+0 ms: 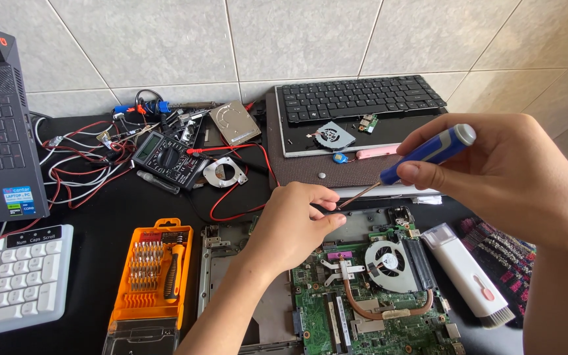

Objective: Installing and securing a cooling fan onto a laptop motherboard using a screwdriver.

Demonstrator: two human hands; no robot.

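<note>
A: What is laid out on the black table [100, 210]?

B: 1 opened laptop base [231, 263] is seen nearest, its green circuit board [369, 309] and round fan [389, 263] exposed. A loose black keyboard [359, 98] is propped against the tiled wall. An orange bit case [152, 276] is placed to the left, a multimeter [165, 156] behind it.

A: How are the 2 hands held?

B: The blue-handled screwdriver [422, 156] is gripped by the right hand [494, 174], fingers closed around the handle, above the board. Its metal tip [342, 207] is pinched by the left hand [294, 227] between thumb and fingers.

A: Anything smaller?

B: A white brush [468, 273] is set just right of the fan.
</note>
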